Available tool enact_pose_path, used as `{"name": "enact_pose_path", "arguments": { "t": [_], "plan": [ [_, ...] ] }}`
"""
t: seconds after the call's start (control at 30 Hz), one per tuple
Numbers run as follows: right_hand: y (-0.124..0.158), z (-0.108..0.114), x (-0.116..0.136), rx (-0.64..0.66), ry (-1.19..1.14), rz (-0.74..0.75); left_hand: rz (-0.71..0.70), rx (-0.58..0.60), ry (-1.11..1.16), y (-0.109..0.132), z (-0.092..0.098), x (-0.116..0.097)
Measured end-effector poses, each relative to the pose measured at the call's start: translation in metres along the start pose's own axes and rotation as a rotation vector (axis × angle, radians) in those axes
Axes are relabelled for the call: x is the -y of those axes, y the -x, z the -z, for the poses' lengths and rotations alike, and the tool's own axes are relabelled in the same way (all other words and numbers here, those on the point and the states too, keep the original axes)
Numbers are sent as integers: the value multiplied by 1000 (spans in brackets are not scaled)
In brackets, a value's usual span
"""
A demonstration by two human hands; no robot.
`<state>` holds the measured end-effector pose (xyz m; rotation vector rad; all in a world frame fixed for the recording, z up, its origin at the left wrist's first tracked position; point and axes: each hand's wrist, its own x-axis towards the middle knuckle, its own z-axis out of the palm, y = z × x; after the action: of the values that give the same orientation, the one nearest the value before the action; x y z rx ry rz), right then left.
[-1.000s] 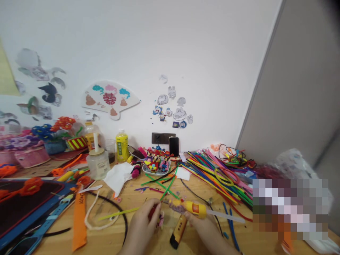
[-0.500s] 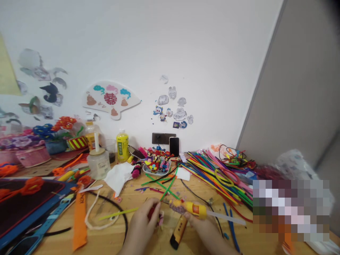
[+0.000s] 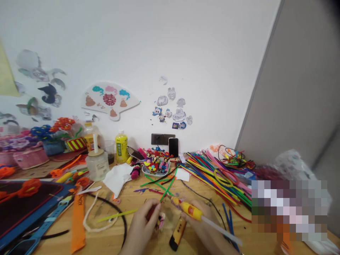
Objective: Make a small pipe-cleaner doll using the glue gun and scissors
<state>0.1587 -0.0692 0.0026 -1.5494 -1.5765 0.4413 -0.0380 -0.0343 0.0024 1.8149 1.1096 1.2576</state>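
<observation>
My left hand is closed around a small red and pink fuzzy craft piece low at the middle of the wooden table. My right hand grips a yellow glue gun with a clear glue stick sticking out of its back toward the right. The gun's tip points left, close to the craft piece. A yellow and black utility knife lies on the table between my hands.
A big heap of coloured pipe cleaners fills the right side. A small tray of fuzzy figures, a phone, a yellow bottle, a glass jar, white tissue, an orange strip and blue mat lie around.
The glue gun has tilted, its back end and glue stick dropping lower to the right while its tip stays by the craft piece. My left hand has barely moved.
</observation>
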Motion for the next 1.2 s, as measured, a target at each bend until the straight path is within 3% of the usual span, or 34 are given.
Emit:
{"name": "enact_pose_path", "arguments": {
  "t": [0.1, 0.23, 0.47, 0.67, 0.9, 1.03, 1.2],
  "plan": [
    [-9, 3, -8, -72, 252, 65, 99, 36, 224, 0, -4, -6],
    [-17, 3, -23, -116, 394, 67, 175, 57, 373, 0, -7, -15],
    [-22, 8, -32, -59, 372, 60, 210, 34, 392, 2, -6, -22],
    [-14, 4, -9, -79, -15, 202, 155, 66, 349, 5, -7, -20],
    [12, -27, 13, 397, -762, 23, 99, 130, 307, 8, -9, -20],
    [15, -42, 8, 411, -851, 57, 77, 146, 255, 10, -8, -20],
    [15, -47, 4, 352, -787, 134, 67, 145, 227, 12, -10, -19]
  ]
}}
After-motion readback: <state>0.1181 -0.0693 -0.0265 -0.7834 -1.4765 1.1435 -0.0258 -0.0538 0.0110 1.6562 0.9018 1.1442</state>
